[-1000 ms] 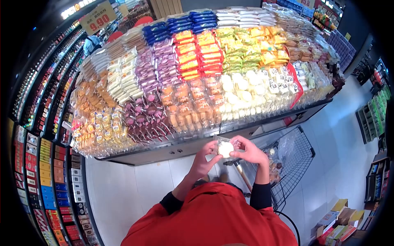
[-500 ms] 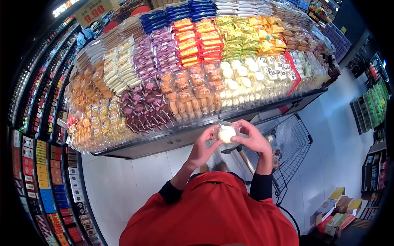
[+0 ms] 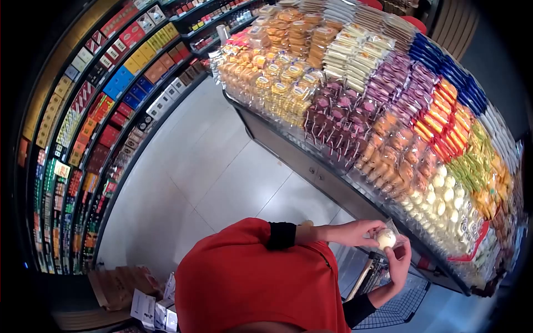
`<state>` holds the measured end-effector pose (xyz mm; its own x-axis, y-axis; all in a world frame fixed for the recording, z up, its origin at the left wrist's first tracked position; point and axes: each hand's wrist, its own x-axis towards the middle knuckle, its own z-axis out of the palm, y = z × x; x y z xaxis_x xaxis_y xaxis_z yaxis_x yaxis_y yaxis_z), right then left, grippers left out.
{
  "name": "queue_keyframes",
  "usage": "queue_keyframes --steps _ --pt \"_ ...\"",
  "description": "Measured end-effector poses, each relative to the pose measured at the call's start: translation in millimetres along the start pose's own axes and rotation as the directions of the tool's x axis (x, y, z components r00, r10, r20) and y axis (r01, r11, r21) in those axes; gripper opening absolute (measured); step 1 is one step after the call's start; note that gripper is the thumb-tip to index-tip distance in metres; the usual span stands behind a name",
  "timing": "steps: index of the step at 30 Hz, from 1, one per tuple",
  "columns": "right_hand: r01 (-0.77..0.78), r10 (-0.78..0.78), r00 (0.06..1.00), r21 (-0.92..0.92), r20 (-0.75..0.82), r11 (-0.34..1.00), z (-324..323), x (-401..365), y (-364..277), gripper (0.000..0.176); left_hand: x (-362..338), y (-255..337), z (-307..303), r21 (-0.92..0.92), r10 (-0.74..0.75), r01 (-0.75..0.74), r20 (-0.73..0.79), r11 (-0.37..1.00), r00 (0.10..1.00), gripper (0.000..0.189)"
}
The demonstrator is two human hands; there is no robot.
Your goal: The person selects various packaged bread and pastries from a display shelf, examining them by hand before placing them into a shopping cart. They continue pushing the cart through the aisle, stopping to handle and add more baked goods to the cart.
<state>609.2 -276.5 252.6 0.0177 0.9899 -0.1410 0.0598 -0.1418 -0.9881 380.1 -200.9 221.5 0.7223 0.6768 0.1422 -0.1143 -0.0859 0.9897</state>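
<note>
A round white bun in clear plastic wrap is held up in front of my body, by the edge of the display. My left hand pinches it from the left side, and my right hand grips it from the right and below, thumb against the bun. Just beyond my hands, similar wrapped white buns are piled on the display. Purple-wrapped lollipop-like packs and wrapped orange-brown pastries are stacked to their left.
A wire shopping cart stands below my right arm. The display cabinet runs diagonally across the right side. Curved shelves of boxed goods line the left. Paper bags and cartons are at lower left, beside tiled floor.
The view has turned left, so the display and my hands appear farther right and more shelving shows. Both hands still hold the wrapped bun.
</note>
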Motion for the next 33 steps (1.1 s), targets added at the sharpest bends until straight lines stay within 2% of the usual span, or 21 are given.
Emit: queue_keyframes --steps 4,6,7,9,13,15,16,18,21,22,23,24,26,27,29,30,31,32,33 --pt "0.077 -0.073 0.994 -0.053 0.077 0.996 3.5 9.0 -13.2 0.049 -3.6 11.0 -7.4 0.083 0.000 0.008 -0.096 0.997 0.995 0.048" --pt "0.238 -0.233 0.970 -0.080 0.064 0.968 14.5 14.1 -25.4 0.049 -4.3 28.7 -12.8 0.132 0.135 -0.116 -0.149 0.984 0.980 0.047" --pt "0.243 -0.237 0.969 -0.079 0.075 0.967 19.0 16.1 -32.2 0.049 -4.5 33.3 -14.6 0.137 0.138 -0.117 -0.159 0.984 0.978 0.047" --pt "0.346 -0.339 0.938 -0.116 0.074 0.931 27.4 18.2 -42.5 0.049 -5.5 40.3 -16.7 0.259 0.301 -0.246 -0.201 0.934 0.932 0.049" --pt "0.346 -0.346 0.938 -0.098 0.017 0.933 33.0 20.6 -43.5 0.050 -5.1 49.2 -14.7 0.297 0.366 -0.292 -0.238 0.909 0.900 0.050" --pt "0.297 -0.297 0.955 -0.018 0.004 0.955 26.9 19.6 -31.2 0.051 -5.6 44.6 -10.7 0.242 0.311 -0.252 -0.247 0.937 0.918 0.049" --pt "0.220 -0.219 0.975 0.016 -0.034 0.975 21.7 16.6 -21.7 0.052 -6.3 37.1 -8.6 0.220 0.262 -0.207 -0.262 0.953 0.929 0.049" --pt "0.179 -0.179 0.984 0.013 -0.003 0.984 18.0 15.8 -13.9 0.053 -10.3 27.6 -3.6 0.115 0.130 -0.101 -0.274 0.988 0.953 0.049" --pt "0.185 -0.186 0.983 -0.083 0.003 0.979 17.0 15.5 -7.9 0.047 -10.0 14.8 -0.8 0.089 0.022 -0.002 -0.226 0.996 0.974 0.050" --pt "0.163 -0.164 0.986 -0.086 -0.007 0.983 17.9 12.4 -7.1 0.046 -12.0 22.8 0.9 0.070 -0.074 0.091 -0.218 0.993 0.973 0.050" --pt "0.148 -0.150 0.988 -0.090 -0.018 0.985 16.7 10.0 -8.7 0.045 -12.5 22.1 0.4 0.080 -0.046 0.062 -0.185 0.995 0.982 0.050" --pt "0.159 -0.161 0.987 -0.131 -0.005 0.979 13.0 6.3 -9.7 0.046 -14.5 12.4 -0.7 0.203 -0.003 0.034 -0.149 0.979 0.989 0.049" --pt "0.183 -0.184 0.983 -0.145 0.009 0.972 4.8 -4.0 -13.2 0.046 -7.0 28.1 2.8 0.126 -0.119 0.124 -0.043 0.984 0.992 0.046" --pt "0.206 -0.206 0.979 -0.117 0.013 0.972 0.5 -9.5 -14.3 0.046 -7.5 11.1 4.1 0.149 -0.035 0.039 -0.033 0.988 0.999 0.045" --pt "0.209 -0.214 0.976 -0.117 -0.033 0.971 -5.8 -25.7 -18.0 0.045 -7.3 -3.4 -3.8 0.326 -0.093 0.057 0.094 0.943 0.991 0.050" --pt "0.180 -0.187 0.981 -0.135 -0.043 0.974 -9.9 -33.2 -19.6 0.044 -3.0 -5.1 -0.7 0.077 -0.192 0.182 0.139 0.980 0.972 0.051" --pt "0.155 -0.162 0.986 -0.147 -0.040 0.977 -13.3 -40.8 -20.2 0.044 1.0 5.3 9.3 0.038 -0.199 0.196 0.130 0.980 0.971 0.052" --pt "0.138 -0.157 0.981 -0.156 -0.111 0.978 -16.1 -48.5 -18.3 0.044 3.9 5.8 15.1 0.067 -0.214 0.206 0.149 0.976 0.965 0.047" --pt "0.144 -0.162 0.981 -0.152 -0.109 0.978 -16.5 -53.0 -15.1 0.044 6.0 6.2 17.5 0.100 -0.229 0.215 0.149 0.971 0.962 0.043"
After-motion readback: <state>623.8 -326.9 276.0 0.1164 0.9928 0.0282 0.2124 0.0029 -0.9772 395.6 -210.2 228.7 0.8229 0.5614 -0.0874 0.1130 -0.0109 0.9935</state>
